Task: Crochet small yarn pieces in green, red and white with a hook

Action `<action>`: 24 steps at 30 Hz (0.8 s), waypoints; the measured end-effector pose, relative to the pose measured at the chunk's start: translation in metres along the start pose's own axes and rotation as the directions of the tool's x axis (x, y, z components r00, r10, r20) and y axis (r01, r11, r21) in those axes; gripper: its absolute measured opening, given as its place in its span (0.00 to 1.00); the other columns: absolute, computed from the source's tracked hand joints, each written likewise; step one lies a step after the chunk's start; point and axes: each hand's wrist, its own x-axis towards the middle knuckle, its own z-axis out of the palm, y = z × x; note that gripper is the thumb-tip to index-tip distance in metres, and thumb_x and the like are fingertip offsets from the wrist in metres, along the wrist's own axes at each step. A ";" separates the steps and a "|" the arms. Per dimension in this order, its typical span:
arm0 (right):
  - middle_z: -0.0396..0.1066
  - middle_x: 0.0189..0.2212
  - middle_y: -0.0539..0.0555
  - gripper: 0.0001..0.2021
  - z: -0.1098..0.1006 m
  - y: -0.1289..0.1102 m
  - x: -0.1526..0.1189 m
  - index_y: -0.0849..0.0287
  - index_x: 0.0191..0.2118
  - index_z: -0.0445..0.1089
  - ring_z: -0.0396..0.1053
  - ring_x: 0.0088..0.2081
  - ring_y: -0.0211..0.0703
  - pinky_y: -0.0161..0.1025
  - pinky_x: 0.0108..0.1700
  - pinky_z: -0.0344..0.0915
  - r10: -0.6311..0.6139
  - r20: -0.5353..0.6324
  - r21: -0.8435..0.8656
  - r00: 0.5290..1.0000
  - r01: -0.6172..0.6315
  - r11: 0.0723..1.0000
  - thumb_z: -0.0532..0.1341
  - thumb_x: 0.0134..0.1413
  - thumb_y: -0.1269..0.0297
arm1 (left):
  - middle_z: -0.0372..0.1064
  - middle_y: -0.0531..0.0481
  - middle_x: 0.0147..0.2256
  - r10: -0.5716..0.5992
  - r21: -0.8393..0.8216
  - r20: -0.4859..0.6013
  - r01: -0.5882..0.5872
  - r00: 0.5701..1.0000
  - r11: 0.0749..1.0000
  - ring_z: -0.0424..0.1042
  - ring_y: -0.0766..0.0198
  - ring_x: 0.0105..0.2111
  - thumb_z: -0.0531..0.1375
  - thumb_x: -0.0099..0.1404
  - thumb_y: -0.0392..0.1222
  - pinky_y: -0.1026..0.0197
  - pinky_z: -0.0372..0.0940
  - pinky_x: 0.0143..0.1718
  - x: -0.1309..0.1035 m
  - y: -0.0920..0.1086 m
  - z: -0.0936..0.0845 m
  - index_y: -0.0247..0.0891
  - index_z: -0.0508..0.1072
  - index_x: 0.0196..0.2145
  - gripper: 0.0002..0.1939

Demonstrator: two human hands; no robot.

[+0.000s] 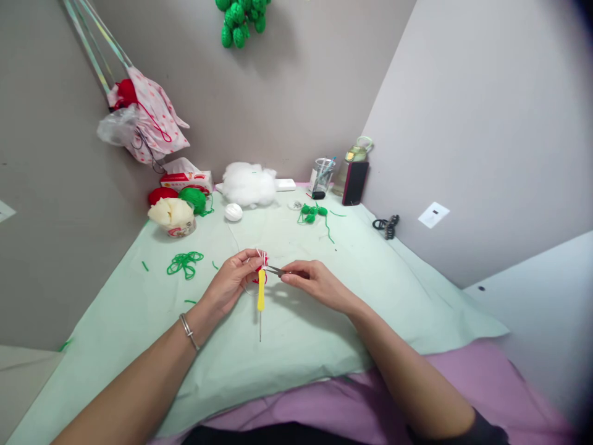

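My left hand (229, 279) is closed around a small red and white crochet piece (265, 259), with white yarn strands sticking up between the fingers. A crochet hook with a yellow handle (261, 292) hangs from the piece, its thin metal shaft pointing down. In my right hand (317, 283) is a small pair of dark scissors (275, 271); the blades reach to the white strands beside the hook. Whether the blades are parted is too small to tell. A white yarn ball (233, 212) lies beyond, its thread running toward my left hand.
Green yarn coils (185, 264) and snippets lie left on the pale green cloth (324, 340). Small green crocheted pieces (311, 214) sit right of white stuffing (249, 184). A paper-lined tub (173, 217), tissue box (188, 179), pen cup (322, 176), phone (356, 183) and bottle (341, 176) stand along the back.
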 end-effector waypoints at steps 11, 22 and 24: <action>0.75 0.33 0.52 0.21 -0.005 0.000 0.005 0.62 0.42 0.81 0.63 0.32 0.40 0.37 0.35 0.59 -0.011 0.038 0.011 0.999 0.010 1.000 0.63 0.63 0.47 | 0.78 0.50 0.33 -0.005 -0.008 0.028 0.005 1.000 1.000 0.75 0.67 0.28 0.77 0.55 0.44 0.64 0.72 0.34 0.000 0.000 -0.001 0.34 0.79 0.39 0.17; 0.76 0.32 0.52 0.20 -0.005 0.002 0.008 0.61 0.42 0.82 0.65 0.33 0.41 0.37 0.36 0.60 -0.037 0.075 0.038 0.996 0.034 0.999 0.64 0.62 0.46 | 0.76 0.50 0.32 -0.027 -0.019 0.054 0.028 0.998 0.999 0.75 0.66 0.28 0.77 0.53 0.45 0.64 0.71 0.34 -0.002 0.000 0.001 0.34 0.80 0.37 0.18; 0.75 0.32 0.51 0.19 -0.004 0.001 0.009 0.61 0.42 0.82 0.64 0.33 0.40 0.37 0.36 0.59 -0.038 0.080 0.066 0.996 0.033 0.997 0.65 0.62 0.48 | 0.76 0.50 0.33 -0.030 -0.016 0.054 0.031 0.998 0.999 0.75 0.66 0.29 0.77 0.53 0.45 0.64 0.71 0.35 -0.003 0.000 0.001 0.34 0.79 0.37 0.18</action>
